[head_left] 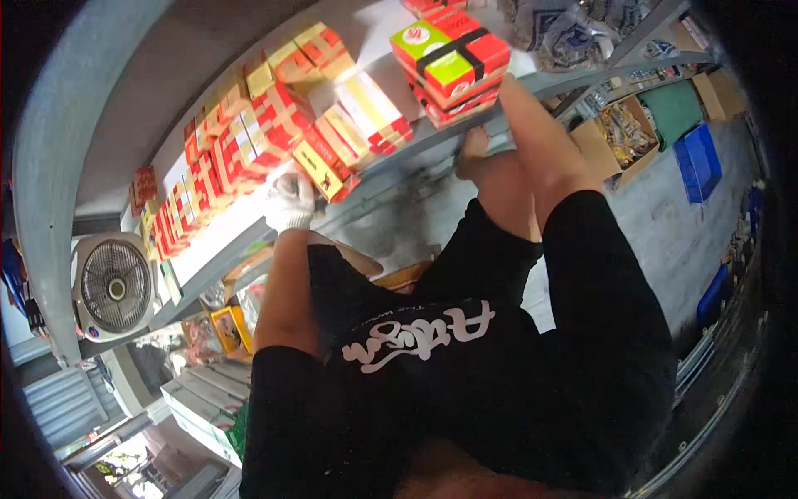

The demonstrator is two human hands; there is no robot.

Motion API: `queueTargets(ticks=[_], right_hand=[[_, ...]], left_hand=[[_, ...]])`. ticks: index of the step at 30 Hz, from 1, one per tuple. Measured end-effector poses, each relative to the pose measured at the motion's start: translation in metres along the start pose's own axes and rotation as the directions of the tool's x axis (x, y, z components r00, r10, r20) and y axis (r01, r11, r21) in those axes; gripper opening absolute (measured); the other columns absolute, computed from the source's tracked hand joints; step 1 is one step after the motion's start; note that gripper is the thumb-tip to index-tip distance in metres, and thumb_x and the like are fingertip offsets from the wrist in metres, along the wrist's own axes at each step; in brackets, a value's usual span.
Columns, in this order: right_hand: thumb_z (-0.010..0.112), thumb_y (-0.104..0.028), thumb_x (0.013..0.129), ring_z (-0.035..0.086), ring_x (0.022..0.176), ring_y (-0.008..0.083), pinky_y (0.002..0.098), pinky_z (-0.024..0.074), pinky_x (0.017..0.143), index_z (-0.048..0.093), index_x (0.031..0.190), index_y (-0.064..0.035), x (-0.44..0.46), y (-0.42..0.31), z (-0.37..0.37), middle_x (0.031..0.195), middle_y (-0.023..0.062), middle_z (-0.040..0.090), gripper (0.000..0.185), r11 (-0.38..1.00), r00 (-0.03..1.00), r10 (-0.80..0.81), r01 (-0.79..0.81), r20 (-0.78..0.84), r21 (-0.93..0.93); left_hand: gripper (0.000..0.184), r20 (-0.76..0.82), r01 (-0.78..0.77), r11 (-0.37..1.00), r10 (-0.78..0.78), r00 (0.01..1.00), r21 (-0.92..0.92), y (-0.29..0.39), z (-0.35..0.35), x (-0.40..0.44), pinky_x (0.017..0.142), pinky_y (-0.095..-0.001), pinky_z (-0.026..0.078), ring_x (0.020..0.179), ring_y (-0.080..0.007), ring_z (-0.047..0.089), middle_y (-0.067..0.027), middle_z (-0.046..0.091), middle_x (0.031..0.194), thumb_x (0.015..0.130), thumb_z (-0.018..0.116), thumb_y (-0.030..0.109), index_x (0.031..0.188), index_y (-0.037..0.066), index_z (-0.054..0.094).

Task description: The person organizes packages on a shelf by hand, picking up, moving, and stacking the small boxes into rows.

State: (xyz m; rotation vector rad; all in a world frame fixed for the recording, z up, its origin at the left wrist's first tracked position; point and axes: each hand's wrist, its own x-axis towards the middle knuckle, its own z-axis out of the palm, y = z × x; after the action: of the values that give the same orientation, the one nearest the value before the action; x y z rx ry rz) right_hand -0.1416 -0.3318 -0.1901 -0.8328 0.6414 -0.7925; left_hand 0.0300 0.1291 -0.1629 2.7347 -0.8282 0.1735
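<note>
My left hand (291, 200), in a white knit glove, is curled closed at the near end of a small red and yellow box (322, 169) with a dark animal figure. That box sits at a slant by the front edge of the shelf (218, 247). My right forearm reaches up to a stack of red boxes (459, 98); the top one has a green panel and dark bands crossing it. The stack hides my right hand, so its fingers do not show. Beside my left hand stand rows of red, white and yellow boxes (241, 141).
A grey fan (116, 289) stands at the shelf's left end. Clear plastic packets (565, 37) lie at the upper right. On the floor are an open carton (623, 137) of small items and a blue bin (697, 164). A yellow crate (231, 330) sits below the shelf.
</note>
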Motion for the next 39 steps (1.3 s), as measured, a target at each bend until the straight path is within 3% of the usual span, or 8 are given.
queueTargets(ticks=[10, 21, 25, 26, 27, 29, 32, 39], right_hand=[[0.039, -0.057, 0.105, 0.064, 0.13, 0.0358, 0.0577, 0.0478, 0.112, 0.063, 0.146, -0.0104, -0.007, -0.005, -0.005, 0.146, 0.0131, 0.066, 0.066, 0.999, 0.999, 0.039, -0.04, -0.018, -0.025], [0.036, -0.061, 0.104, 0.063, 0.132, 0.0364, 0.0598, 0.0462, 0.114, 0.063, 0.147, -0.0126, -0.061, -0.048, 0.013, 0.148, 0.0122, 0.065, 0.07, 0.968, 0.983, 0.136, -0.159, -0.123, -0.193], [0.036, -0.048, 0.108, 0.065, 0.13, 0.0331, 0.0523, 0.0496, 0.111, 0.066, 0.144, -0.0164, -0.059, -0.055, 0.002, 0.144, 0.0097, 0.069, 0.057, 0.932, 0.912, 0.363, -0.357, -0.19, 0.068], [0.037, -0.043, 0.108, 0.066, 0.127, 0.0306, 0.0477, 0.051, 0.108, 0.066, 0.142, -0.0167, -0.054, -0.046, -0.015, 0.141, 0.0082, 0.07, 0.052, 0.917, 0.973, 0.153, -0.206, -0.174, -0.342], [0.039, -0.037, 0.109, 0.067, 0.124, 0.028, 0.0431, 0.0524, 0.106, 0.067, 0.14, -0.017, -0.044, -0.029, -0.037, 0.138, 0.0067, 0.072, 0.047, 0.727, 0.996, -0.038, -0.025, -0.076, -0.686], [0.05, -0.025, 0.107, 0.068, 0.12, 0.0248, 0.0378, 0.054, 0.102, 0.067, 0.139, -0.0109, -0.022, 0.0, -0.069, 0.135, 0.0096, 0.072, 0.039, 0.63, 0.979, -0.16, 0.202, 0.129, -0.75], [0.06, -0.016, 0.106, 0.067, 0.116, 0.0241, 0.0363, 0.055, 0.1, 0.065, 0.14, -0.0047, -0.022, 0.017, -0.068, 0.131, 0.0131, 0.072, 0.037, 0.954, 0.956, -0.262, 0.277, 0.129, -0.115], [0.058, -0.02, 0.108, 0.071, 0.108, 0.0256, 0.0397, 0.0585, 0.094, 0.06, 0.146, -0.0072, -0.053, -0.008, -0.037, 0.127, 0.0126, 0.073, 0.04, 0.987, 0.988, -0.144, 0.147, -0.064, 0.057]], left_hand=[[0.04, -0.075, -0.049, 0.999, 0.049, 0.996, -0.006, 0.003, -0.004, -0.004, 0.088, -0.0532, 0.057, 0.098, -0.0426, 0.072, -0.0209, 0.075, 0.103, 0.096, 0.061, 0.05, 0.102, 0.013, 0.077], [0.041, 0.039, -0.009, 0.997, 0.012, 0.999, -0.071, -0.007, 0.002, -0.002, 0.086, -0.0529, 0.056, 0.093, -0.0407, 0.072, -0.0197, 0.074, 0.097, 0.1, 0.058, 0.052, 0.099, 0.014, 0.073], [0.041, 0.029, 0.0, 0.995, 0.003, 1.0, -0.095, -0.007, 0.006, -0.002, 0.084, -0.0536, 0.056, 0.093, -0.0419, 0.072, -0.0202, 0.074, 0.1, 0.1, 0.058, 0.051, 0.099, 0.012, 0.072], [0.041, 0.024, -0.007, 0.994, 0.01, 1.0, -0.107, -0.008, 0.009, -0.003, 0.084, -0.0536, 0.056, 0.093, -0.0419, 0.072, -0.0202, 0.074, 0.1, 0.1, 0.058, 0.051, 0.099, 0.012, 0.072], [0.042, 0.04, -0.003, 0.995, 0.008, 0.999, -0.103, -0.004, 0.004, -0.004, 0.084, -0.0536, 0.056, 0.094, -0.0419, 0.072, -0.0207, 0.074, 0.102, 0.1, 0.058, 0.051, 0.1, 0.012, 0.072], [0.044, 0.039, -0.005, 0.998, 0.008, 0.999, -0.068, -0.004, 0.002, -0.001, 0.086, -0.0539, 0.056, 0.095, -0.0424, 0.072, -0.0227, 0.074, 0.105, 0.1, 0.057, 0.052, 0.105, 0.011, 0.074], [0.046, 0.027, -0.022, 0.994, 0.025, 0.999, -0.103, 0.0, -0.004, -0.002, 0.087, -0.0536, 0.056, 0.094, -0.0433, 0.073, -0.0233, 0.074, 0.101, 0.1, 0.057, 0.051, 0.105, 0.009, 0.075], [0.042, 0.041, 0.0, 0.99, 0.006, 0.999, -0.142, 0.005, -0.014, -0.005, 0.084, -0.055, 0.058, 0.093, -0.0436, 0.073, -0.0218, 0.075, 0.101, 0.098, 0.06, 0.051, 0.102, 0.012, 0.076]])
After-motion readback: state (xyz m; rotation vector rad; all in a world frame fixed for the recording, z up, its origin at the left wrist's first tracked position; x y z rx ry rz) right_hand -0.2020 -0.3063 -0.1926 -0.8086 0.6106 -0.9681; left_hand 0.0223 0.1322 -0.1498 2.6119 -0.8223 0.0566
